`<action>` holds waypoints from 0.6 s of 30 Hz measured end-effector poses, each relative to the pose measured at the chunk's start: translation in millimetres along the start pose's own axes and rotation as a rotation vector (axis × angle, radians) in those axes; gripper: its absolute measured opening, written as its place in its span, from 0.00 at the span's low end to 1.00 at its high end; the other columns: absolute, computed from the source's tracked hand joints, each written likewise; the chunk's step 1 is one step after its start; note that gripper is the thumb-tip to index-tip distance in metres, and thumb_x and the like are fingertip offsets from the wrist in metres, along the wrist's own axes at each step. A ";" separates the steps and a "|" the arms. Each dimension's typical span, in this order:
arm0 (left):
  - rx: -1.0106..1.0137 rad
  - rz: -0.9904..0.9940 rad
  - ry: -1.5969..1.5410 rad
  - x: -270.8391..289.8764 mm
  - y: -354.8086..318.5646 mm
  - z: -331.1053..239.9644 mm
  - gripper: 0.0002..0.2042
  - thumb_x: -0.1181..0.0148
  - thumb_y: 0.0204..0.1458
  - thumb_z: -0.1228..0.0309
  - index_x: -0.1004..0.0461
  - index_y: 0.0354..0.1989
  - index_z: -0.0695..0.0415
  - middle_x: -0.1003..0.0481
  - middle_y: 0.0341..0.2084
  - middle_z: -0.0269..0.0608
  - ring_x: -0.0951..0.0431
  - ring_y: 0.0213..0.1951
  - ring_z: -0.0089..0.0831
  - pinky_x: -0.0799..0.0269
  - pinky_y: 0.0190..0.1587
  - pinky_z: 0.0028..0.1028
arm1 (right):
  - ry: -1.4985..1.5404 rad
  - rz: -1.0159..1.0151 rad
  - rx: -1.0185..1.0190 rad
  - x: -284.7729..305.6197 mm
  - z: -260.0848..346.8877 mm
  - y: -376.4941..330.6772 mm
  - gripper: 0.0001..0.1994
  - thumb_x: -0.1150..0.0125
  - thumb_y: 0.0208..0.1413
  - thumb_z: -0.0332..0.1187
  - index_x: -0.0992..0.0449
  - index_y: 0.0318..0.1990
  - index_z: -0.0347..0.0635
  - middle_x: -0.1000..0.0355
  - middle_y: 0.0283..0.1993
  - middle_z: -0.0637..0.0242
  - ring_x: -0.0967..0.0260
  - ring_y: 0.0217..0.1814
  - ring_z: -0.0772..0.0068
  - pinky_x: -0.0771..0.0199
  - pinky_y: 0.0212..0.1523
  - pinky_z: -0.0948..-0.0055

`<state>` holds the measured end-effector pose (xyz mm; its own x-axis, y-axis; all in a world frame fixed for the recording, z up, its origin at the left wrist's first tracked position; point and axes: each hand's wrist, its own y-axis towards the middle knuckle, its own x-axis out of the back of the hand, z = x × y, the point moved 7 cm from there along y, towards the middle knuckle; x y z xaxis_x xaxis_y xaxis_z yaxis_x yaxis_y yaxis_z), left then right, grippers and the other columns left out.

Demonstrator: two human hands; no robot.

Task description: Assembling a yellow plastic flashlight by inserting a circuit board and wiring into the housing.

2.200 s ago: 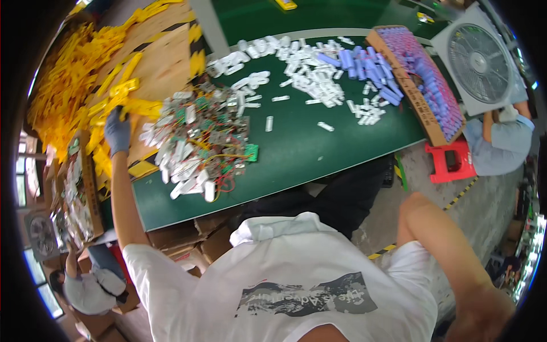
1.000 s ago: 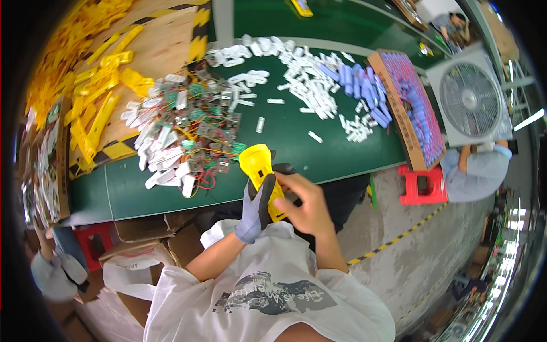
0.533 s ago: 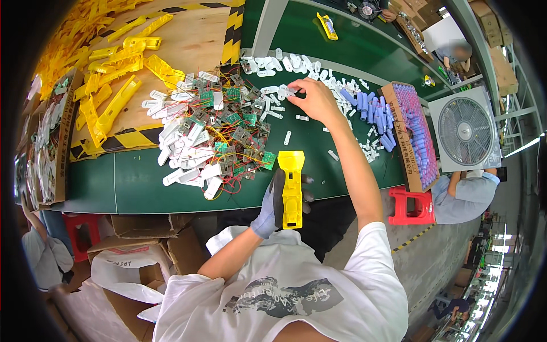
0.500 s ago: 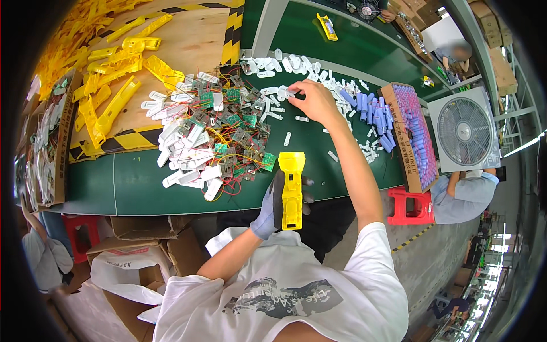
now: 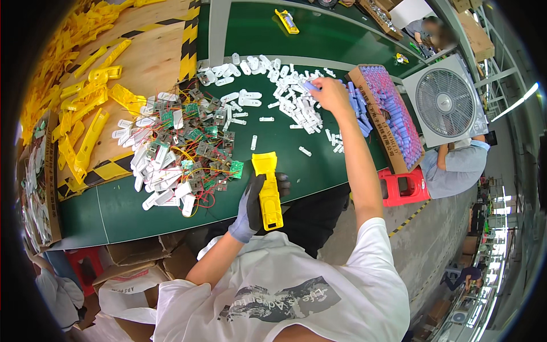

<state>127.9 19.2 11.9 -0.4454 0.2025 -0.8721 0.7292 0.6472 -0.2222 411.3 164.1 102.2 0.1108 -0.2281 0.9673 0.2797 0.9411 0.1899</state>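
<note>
My left hand [image 5: 250,205], in a grey glove with dark fingers, holds a long yellow flashlight housing [image 5: 270,196] near the table's front edge. The housing is wide at its far end, and its hollow side faces up. My bare right hand [image 5: 329,94] reaches across the table, thumb and fingers closed at one end of a purple battery cell [image 5: 309,86]. Whether that cell is lifted cannot be told. Small white plastic pieces [image 5: 296,100] lie heaped beside that hand. Other purple cells [image 5: 360,111] lie to its right, partly hidden behind the hand.
Left of centre is a pile of green circuit boards [image 5: 194,134] with wires and white covers [image 5: 162,159]. Yellow housings [image 5: 91,139] lie on a wooden board further left. A carton of cells [image 5: 393,142] and a fan [image 5: 445,102] stand at right. A red stool [image 5: 419,185] is below.
My right hand has gone from the white oval pieces rightward to the purple cells. My left hand still holds the yellow housing. The whole view has shifted, so the table appears further left.
</note>
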 end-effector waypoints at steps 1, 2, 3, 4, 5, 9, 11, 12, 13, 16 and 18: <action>-0.044 -0.041 0.019 2.5 0.9 -2.2 0.25 0.51 0.61 0.51 0.35 0.54 0.62 0.26 0.44 0.46 0.23 0.45 0.36 0.28 0.52 0.34 | -0.009 -0.018 0.040 -9.7 -5.0 0.5 0.13 0.34 0.46 0.38 0.19 0.39 0.45 0.22 0.37 0.58 0.24 0.42 0.54 0.25 0.43 0.59; -0.063 -0.029 0.016 2.8 0.7 -1.9 0.24 0.50 0.61 0.53 0.35 0.54 0.62 0.26 0.44 0.47 0.24 0.46 0.37 0.29 0.53 0.36 | 0.006 0.008 0.022 -15.6 -7.6 2.4 0.13 0.34 0.46 0.38 0.19 0.38 0.45 0.22 0.37 0.58 0.24 0.41 0.55 0.25 0.43 0.59; -0.062 -0.028 0.018 1.7 0.9 -0.2 0.24 0.50 0.61 0.53 0.35 0.54 0.62 0.26 0.44 0.47 0.24 0.46 0.37 0.29 0.53 0.36 | 0.021 0.033 0.004 -19.3 -12.1 4.7 0.13 0.34 0.46 0.39 0.20 0.38 0.44 0.22 0.37 0.58 0.24 0.41 0.55 0.25 0.42 0.59; -0.079 -0.036 0.031 -0.5 2.0 -0.7 0.24 0.51 0.61 0.53 0.35 0.55 0.62 0.26 0.44 0.47 0.24 0.46 0.37 0.28 0.53 0.36 | 0.022 0.032 0.002 -18.4 -18.2 6.3 0.13 0.34 0.46 0.39 0.20 0.38 0.44 0.22 0.37 0.58 0.24 0.41 0.55 0.25 0.42 0.59; -0.098 -0.053 0.045 0.8 1.2 -2.9 0.24 0.51 0.61 0.53 0.36 0.55 0.61 0.26 0.44 0.47 0.24 0.46 0.37 0.28 0.53 0.36 | 0.050 0.034 0.002 -16.8 -13.8 7.0 0.12 0.34 0.47 0.39 0.20 0.37 0.44 0.22 0.37 0.58 0.24 0.41 0.54 0.25 0.42 0.59; -0.087 -0.071 0.015 1.1 3.0 0.6 0.24 0.50 0.61 0.54 0.36 0.55 0.61 0.27 0.45 0.47 0.24 0.46 0.38 0.28 0.54 0.37 | 0.360 -0.246 -0.034 13.1 -11.0 -7.3 0.13 0.34 0.50 0.39 0.22 0.38 0.42 0.21 0.36 0.59 0.23 0.39 0.60 0.27 0.41 0.64; -0.056 -0.082 -0.008 0.0 6.9 4.1 0.24 0.49 0.61 0.54 0.36 0.56 0.61 0.27 0.45 0.48 0.24 0.46 0.39 0.28 0.54 0.37 | 0.869 -0.487 0.007 32.7 -31.0 -18.5 0.09 0.36 0.55 0.33 0.25 0.36 0.36 0.23 0.33 0.65 0.26 0.36 0.76 0.29 0.40 0.76; -0.083 -0.078 -0.024 0.5 6.0 1.5 0.24 0.49 0.61 0.54 0.36 0.56 0.61 0.27 0.45 0.48 0.24 0.46 0.39 0.28 0.54 0.37 | 1.158 -0.577 -0.021 47.1 -20.9 -31.3 0.07 0.39 0.58 0.31 0.26 0.37 0.36 0.24 0.34 0.67 0.27 0.36 0.78 0.30 0.39 0.79; -0.127 -0.084 -0.025 2.4 0.5 -3.4 0.24 0.50 0.61 0.54 0.36 0.56 0.61 0.27 0.45 0.48 0.24 0.46 0.38 0.28 0.54 0.37 | 1.270 -0.600 -0.103 50.2 -16.4 -40.3 0.07 0.40 0.59 0.30 0.27 0.39 0.35 0.25 0.35 0.68 0.28 0.36 0.80 0.31 0.38 0.81; -0.117 -0.087 -0.002 7.7 0.9 -2.2 0.24 0.50 0.61 0.53 0.35 0.55 0.62 0.27 0.45 0.48 0.24 0.46 0.38 0.28 0.52 0.36 | 1.414 -0.600 -0.073 47.9 -17.9 -59.1 0.08 0.39 0.57 0.30 0.27 0.39 0.34 0.24 0.34 0.68 0.29 0.35 0.82 0.33 0.36 0.83; -0.118 -0.089 0.027 2.8 1.7 -3.1 0.24 0.51 0.61 0.52 0.35 0.54 0.62 0.27 0.44 0.47 0.24 0.45 0.37 0.28 0.51 0.35 | 1.156 -0.500 -0.100 38.6 -12.1 -65.9 0.12 0.36 0.55 0.32 0.25 0.40 0.32 0.24 0.32 0.68 0.30 0.33 0.84 0.34 0.36 0.84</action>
<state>126.3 23.1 10.4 -0.5211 0.1590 -0.8386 0.6204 0.7454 -0.2441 408.7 90.3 125.0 0.7252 -0.6846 0.0731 0.5968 0.6780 0.4291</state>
